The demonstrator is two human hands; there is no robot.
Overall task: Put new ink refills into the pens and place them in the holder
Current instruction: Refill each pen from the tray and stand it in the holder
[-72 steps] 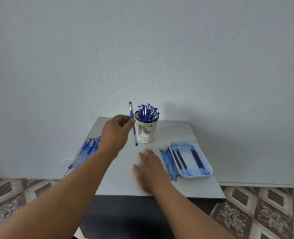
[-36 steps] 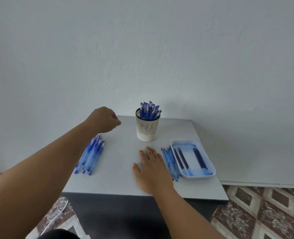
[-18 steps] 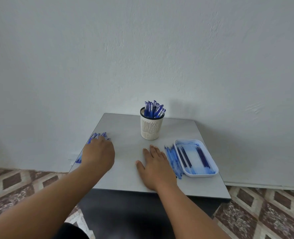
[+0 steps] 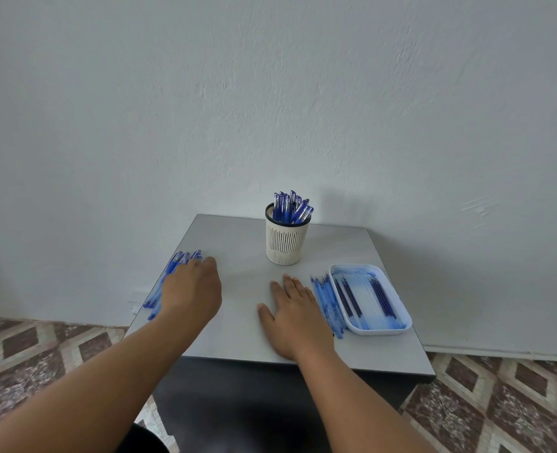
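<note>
A cream slotted pen holder (image 4: 287, 244) stands at the back middle of the grey table (image 4: 247, 341), filled with several blue pens (image 4: 291, 208). A pile of blue pens (image 4: 172, 273) lies at the table's left edge. My left hand (image 4: 192, 291) rests palm down on that pile, covering most of it; whether its fingers grip a pen is hidden. My right hand (image 4: 292, 313) lies flat on the table, fingers spread, holding nothing. Just right of it lies a row of pale blue refills (image 4: 327, 302), beside a white tray (image 4: 398, 325) with several dark refills (image 4: 381, 297).
The small table stands against a white wall (image 4: 270, 93). Patterned floor tiles (image 4: 499, 407) lie on both sides. The table's near edge is just under my forearms.
Two seconds ago my left hand held a pen beside the holder; that pen is no longer in it. The hand swung left and came down on the pen pile. My right hand stayed flat.
</note>
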